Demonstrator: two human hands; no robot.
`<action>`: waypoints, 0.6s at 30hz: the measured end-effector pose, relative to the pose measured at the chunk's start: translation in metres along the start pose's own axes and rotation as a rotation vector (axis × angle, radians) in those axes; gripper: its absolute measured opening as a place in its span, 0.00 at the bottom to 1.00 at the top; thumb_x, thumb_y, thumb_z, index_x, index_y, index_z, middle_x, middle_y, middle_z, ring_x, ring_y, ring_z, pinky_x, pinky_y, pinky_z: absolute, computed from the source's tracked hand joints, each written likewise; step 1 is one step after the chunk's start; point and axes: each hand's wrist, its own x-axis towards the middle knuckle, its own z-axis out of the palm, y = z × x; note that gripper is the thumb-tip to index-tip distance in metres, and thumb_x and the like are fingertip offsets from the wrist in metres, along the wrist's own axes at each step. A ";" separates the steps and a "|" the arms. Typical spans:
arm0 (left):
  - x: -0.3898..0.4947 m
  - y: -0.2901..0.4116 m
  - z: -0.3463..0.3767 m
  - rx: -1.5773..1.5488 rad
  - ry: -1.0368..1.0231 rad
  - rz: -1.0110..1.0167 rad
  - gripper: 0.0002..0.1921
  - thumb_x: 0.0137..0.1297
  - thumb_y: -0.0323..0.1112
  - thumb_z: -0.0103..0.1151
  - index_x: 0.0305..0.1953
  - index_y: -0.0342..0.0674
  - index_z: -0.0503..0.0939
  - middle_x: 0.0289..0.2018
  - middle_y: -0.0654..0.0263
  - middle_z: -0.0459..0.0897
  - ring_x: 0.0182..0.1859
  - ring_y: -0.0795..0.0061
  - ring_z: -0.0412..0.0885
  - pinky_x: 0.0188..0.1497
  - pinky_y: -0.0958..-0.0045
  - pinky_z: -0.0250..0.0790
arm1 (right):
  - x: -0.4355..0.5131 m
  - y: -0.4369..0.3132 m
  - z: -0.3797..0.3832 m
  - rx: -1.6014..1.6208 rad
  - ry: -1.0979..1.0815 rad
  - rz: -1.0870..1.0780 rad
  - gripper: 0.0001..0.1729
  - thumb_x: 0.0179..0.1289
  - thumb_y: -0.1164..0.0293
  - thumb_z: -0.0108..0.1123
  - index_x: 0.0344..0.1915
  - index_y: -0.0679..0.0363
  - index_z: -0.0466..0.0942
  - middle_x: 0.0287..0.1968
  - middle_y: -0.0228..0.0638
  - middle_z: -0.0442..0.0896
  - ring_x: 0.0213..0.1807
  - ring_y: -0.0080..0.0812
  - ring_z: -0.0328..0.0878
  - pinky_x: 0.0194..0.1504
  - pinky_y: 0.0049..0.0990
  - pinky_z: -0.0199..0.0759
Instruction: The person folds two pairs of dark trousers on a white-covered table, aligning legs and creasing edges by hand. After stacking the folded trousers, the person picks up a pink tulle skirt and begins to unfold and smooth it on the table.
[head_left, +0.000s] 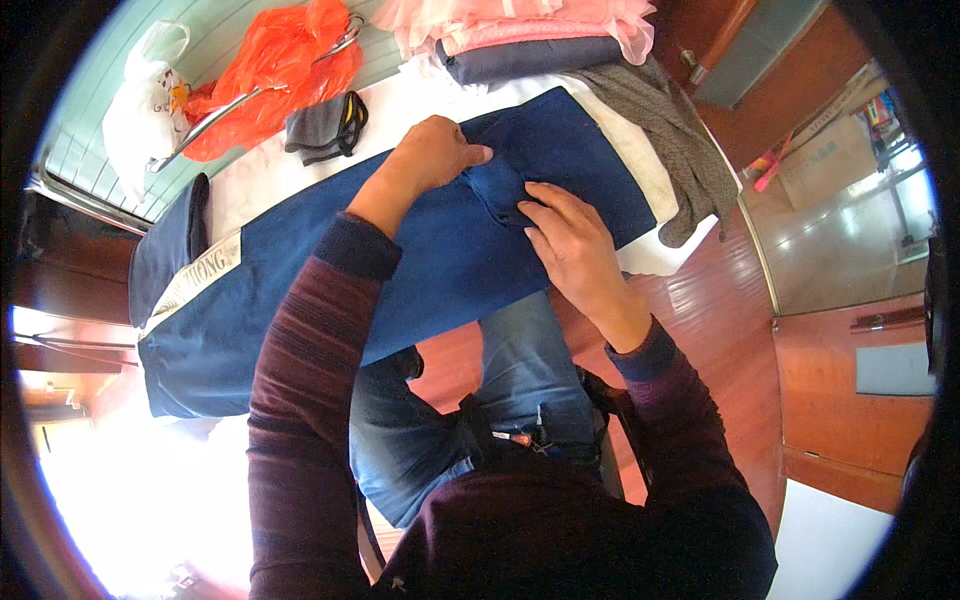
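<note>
A wide length of dark blue cloth lies across the table before me. On its right half sits a small folded piece of brighter blue cloth. My left hand pinches the upper left edge of this piece between thumb and fingers. From the right, my right hand reaches in with its fingers spread. Its fingertips rest at the right edge of the same piece, and its thumb is hidden. Whether the small piece is loose or part of the big cloth I cannot tell.
Behind lie a dark grey folded fabric item, a red plastic bag and a white plastic bag. Pink tulle tops a dark roll. Brown knit cloth hangs over the table's right end.
</note>
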 end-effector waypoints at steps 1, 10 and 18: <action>0.000 0.002 0.000 0.016 -0.005 0.004 0.23 0.61 0.52 0.76 0.39 0.33 0.89 0.38 0.48 0.91 0.44 0.48 0.90 0.55 0.56 0.80 | 0.001 0.001 0.001 0.004 -0.002 -0.011 0.18 0.68 0.75 0.68 0.56 0.66 0.83 0.64 0.48 0.81 0.67 0.52 0.79 0.68 0.45 0.73; -0.016 0.011 -0.023 -0.761 -0.054 -0.047 0.12 0.69 0.33 0.72 0.43 0.29 0.85 0.30 0.63 0.82 0.30 0.71 0.84 0.28 0.68 0.84 | 0.023 -0.030 -0.020 0.103 0.170 -0.046 0.19 0.63 0.83 0.69 0.54 0.66 0.84 0.59 0.48 0.86 0.61 0.50 0.86 0.62 0.40 0.82; -0.046 -0.045 -0.064 -0.416 0.139 0.002 0.09 0.68 0.32 0.70 0.42 0.33 0.85 0.31 0.68 0.83 0.28 0.78 0.80 0.27 0.74 0.79 | 0.054 -0.073 0.035 0.128 0.113 -0.190 0.17 0.63 0.75 0.61 0.52 0.65 0.82 0.55 0.47 0.85 0.58 0.47 0.85 0.54 0.38 0.84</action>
